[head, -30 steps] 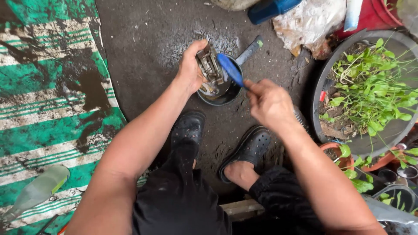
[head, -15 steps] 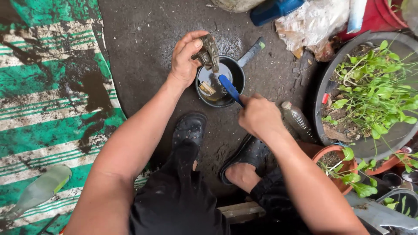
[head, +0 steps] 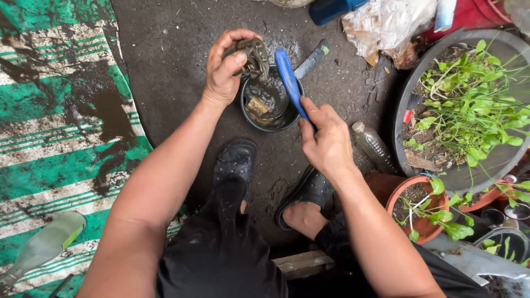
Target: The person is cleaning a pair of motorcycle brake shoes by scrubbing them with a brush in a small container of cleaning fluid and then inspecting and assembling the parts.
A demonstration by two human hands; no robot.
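L hand [head: 223,72] grips metal part [head: 253,55] over pan rim [head: 243,107].

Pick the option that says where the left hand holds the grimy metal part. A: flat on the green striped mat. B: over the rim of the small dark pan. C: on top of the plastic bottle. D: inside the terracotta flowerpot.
B: the left hand grips the grimy metal part just above the far-left rim of the small dark pan, while the right hand holds a blue-handled brush over it.

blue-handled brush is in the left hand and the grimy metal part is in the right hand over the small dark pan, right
No, the hands are swapped. In the head view the right hand holds the blue-handled brush, and the left hand holds the grimy metal part. The rest stands: the part is held over the small dark pan.
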